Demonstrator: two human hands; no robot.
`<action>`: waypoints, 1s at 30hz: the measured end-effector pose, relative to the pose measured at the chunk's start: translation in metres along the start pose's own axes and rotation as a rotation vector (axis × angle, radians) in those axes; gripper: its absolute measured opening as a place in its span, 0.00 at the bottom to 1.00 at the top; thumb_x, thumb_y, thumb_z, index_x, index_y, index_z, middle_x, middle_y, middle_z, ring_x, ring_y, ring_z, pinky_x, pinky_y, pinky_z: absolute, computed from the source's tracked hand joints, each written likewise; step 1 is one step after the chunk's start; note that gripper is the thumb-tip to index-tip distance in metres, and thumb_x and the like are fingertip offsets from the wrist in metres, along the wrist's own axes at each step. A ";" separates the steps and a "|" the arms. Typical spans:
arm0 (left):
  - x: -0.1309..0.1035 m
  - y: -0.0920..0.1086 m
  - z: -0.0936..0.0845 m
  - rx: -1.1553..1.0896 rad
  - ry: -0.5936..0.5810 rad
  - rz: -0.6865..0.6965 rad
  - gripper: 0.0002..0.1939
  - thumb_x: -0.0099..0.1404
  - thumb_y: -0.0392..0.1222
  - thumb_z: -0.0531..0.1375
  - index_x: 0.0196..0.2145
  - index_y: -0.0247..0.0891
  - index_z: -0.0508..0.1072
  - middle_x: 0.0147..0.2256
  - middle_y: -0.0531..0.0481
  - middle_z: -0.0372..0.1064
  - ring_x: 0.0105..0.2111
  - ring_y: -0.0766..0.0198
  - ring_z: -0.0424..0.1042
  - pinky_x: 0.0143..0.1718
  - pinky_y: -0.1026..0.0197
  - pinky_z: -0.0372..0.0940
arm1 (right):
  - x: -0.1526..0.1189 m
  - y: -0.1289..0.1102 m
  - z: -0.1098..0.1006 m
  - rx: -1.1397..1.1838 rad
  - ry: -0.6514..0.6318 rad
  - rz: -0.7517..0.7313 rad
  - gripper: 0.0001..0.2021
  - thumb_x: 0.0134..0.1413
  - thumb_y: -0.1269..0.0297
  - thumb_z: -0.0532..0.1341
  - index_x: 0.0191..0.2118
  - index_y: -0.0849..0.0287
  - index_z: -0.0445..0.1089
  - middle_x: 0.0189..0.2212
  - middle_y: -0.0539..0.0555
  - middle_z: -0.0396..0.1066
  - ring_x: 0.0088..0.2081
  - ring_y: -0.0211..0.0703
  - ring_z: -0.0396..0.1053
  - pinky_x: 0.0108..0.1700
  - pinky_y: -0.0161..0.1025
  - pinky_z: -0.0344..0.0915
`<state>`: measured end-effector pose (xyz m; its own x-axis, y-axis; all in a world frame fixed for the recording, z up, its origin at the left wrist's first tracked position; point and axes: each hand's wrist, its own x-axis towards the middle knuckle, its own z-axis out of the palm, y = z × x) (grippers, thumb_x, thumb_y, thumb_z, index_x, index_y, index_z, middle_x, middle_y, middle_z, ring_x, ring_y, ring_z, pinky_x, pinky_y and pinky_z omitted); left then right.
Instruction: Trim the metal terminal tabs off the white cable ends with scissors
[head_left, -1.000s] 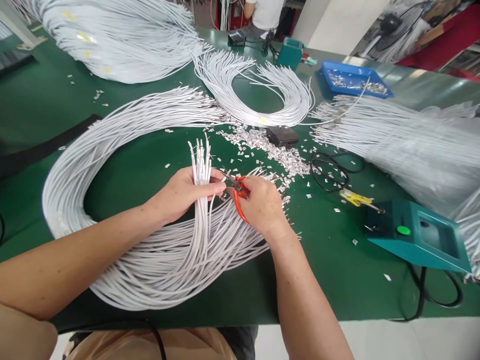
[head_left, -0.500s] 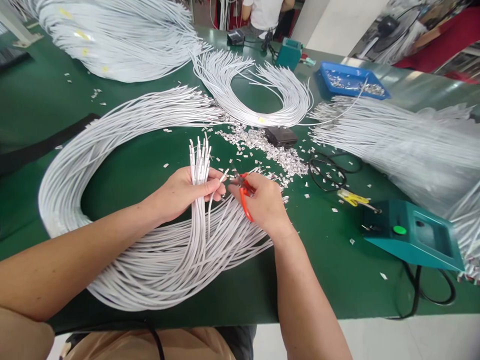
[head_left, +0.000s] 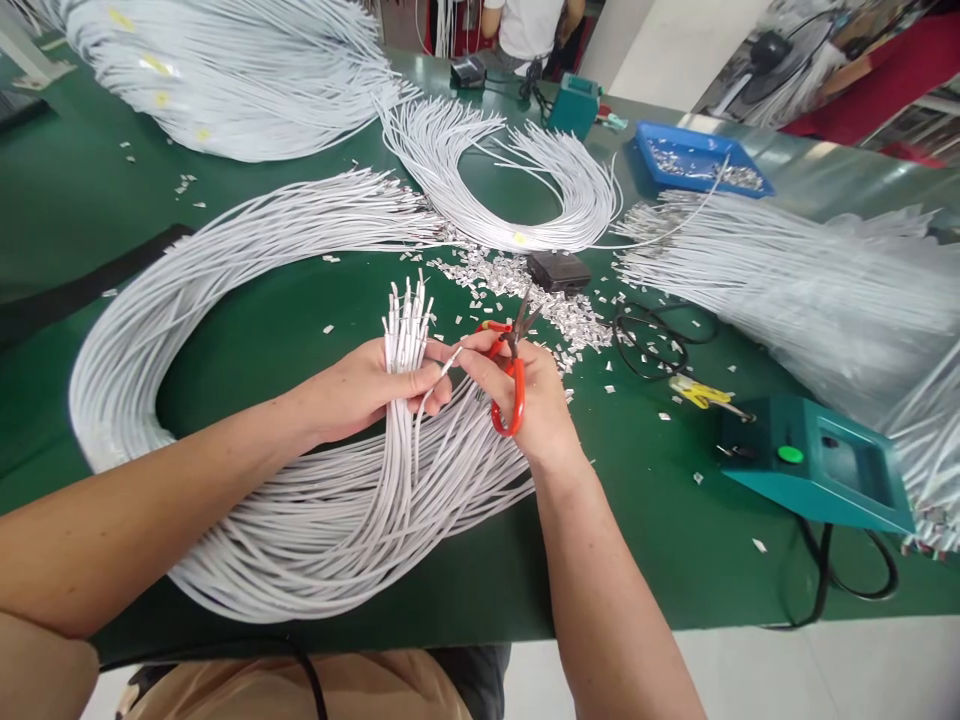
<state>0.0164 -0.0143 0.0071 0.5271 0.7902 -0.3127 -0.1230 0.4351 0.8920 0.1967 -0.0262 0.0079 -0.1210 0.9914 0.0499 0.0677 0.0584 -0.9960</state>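
Observation:
My left hand [head_left: 367,385] is closed round an upright bunch of white cables [head_left: 405,345], their cut ends sticking up above the fingers. Between its thumb and forefinger one single cable [head_left: 448,365] leans out to the right. My right hand [head_left: 544,400] keeps a pair of red-handled scissors [head_left: 517,385] in its grip, blades slightly apart and pointing up, away from the cable. Its thumb and forefinger pinch at the tip of that single cable. Below both hands the long white cable coil [head_left: 315,540] curves over the green table [head_left: 637,560].
Small silvery-white scraps [head_left: 570,315] lie scattered behind my hands, beside a black block [head_left: 559,272]. On the right are a teal device [head_left: 817,460] and a cable bundle [head_left: 810,270]. Farther back stand a blue tray [head_left: 697,175] and another coil [head_left: 517,225]. A person [head_left: 529,30] is beyond the table.
The scissors have swung from pointing left at the single cable to pointing upward. My right thumb and forefinger have come to the cable's tip. The left hand still holds the bunch.

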 end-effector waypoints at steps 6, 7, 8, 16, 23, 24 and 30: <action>0.002 -0.007 0.000 -0.044 0.135 0.038 0.18 0.52 0.37 0.70 0.40 0.38 0.73 0.24 0.56 0.69 0.26 0.70 0.67 0.33 0.64 0.61 | -0.002 0.003 0.012 -0.133 0.146 -0.065 0.03 0.47 0.68 0.61 0.26 0.58 0.68 0.25 0.46 0.63 0.28 0.34 0.61 0.34 0.35 0.60; 0.003 -0.008 0.000 -0.045 0.158 0.055 0.17 0.51 0.36 0.70 0.39 0.38 0.72 0.23 0.57 0.67 0.25 0.71 0.66 0.32 0.65 0.61 | -0.004 0.003 0.014 -0.164 0.160 -0.106 0.03 0.46 0.68 0.62 0.25 0.58 0.67 0.25 0.46 0.62 0.28 0.35 0.61 0.34 0.35 0.60; 0.003 -0.009 -0.001 -0.047 0.183 0.070 0.16 0.51 0.36 0.70 0.38 0.38 0.72 0.23 0.58 0.67 0.23 0.72 0.65 0.31 0.65 0.61 | -0.005 0.003 0.016 -0.192 0.158 -0.151 0.04 0.45 0.69 0.62 0.24 0.58 0.66 0.25 0.47 0.62 0.28 0.35 0.61 0.34 0.35 0.60; 0.004 -0.007 -0.001 0.010 0.261 0.055 0.18 0.48 0.35 0.71 0.36 0.38 0.70 0.24 0.57 0.69 0.23 0.70 0.65 0.28 0.65 0.60 | -0.002 0.002 0.016 -0.053 0.283 -0.014 0.12 0.52 0.55 0.62 0.26 0.57 0.71 0.26 0.49 0.69 0.31 0.38 0.66 0.39 0.39 0.64; 0.002 0.000 -0.002 0.163 0.173 0.037 0.13 0.53 0.44 0.69 0.35 0.36 0.77 0.32 0.49 0.74 0.33 0.62 0.71 0.38 0.59 0.64 | 0.001 0.007 0.014 -0.027 0.125 0.033 0.10 0.47 0.57 0.65 0.27 0.58 0.73 0.25 0.49 0.68 0.27 0.36 0.64 0.34 0.36 0.63; 0.001 0.001 -0.003 0.162 0.174 0.019 0.14 0.53 0.45 0.69 0.37 0.37 0.78 0.33 0.48 0.74 0.34 0.61 0.72 0.39 0.58 0.64 | 0.001 0.007 0.013 -0.048 0.164 0.056 0.09 0.46 0.58 0.65 0.26 0.59 0.73 0.24 0.48 0.67 0.26 0.36 0.62 0.33 0.36 0.62; 0.002 0.001 -0.003 0.109 0.197 0.017 0.16 0.51 0.42 0.70 0.38 0.37 0.76 0.28 0.52 0.71 0.31 0.64 0.70 0.37 0.60 0.63 | 0.001 0.003 0.009 -0.159 0.454 0.023 0.06 0.48 0.62 0.62 0.29 0.59 0.73 0.28 0.49 0.70 0.30 0.37 0.64 0.37 0.37 0.63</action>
<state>0.0146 -0.0115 0.0062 0.3495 0.8708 -0.3456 -0.0337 0.3803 0.9242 0.1876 -0.0258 0.0041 0.3247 0.9414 0.0911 0.2205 0.0183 -0.9752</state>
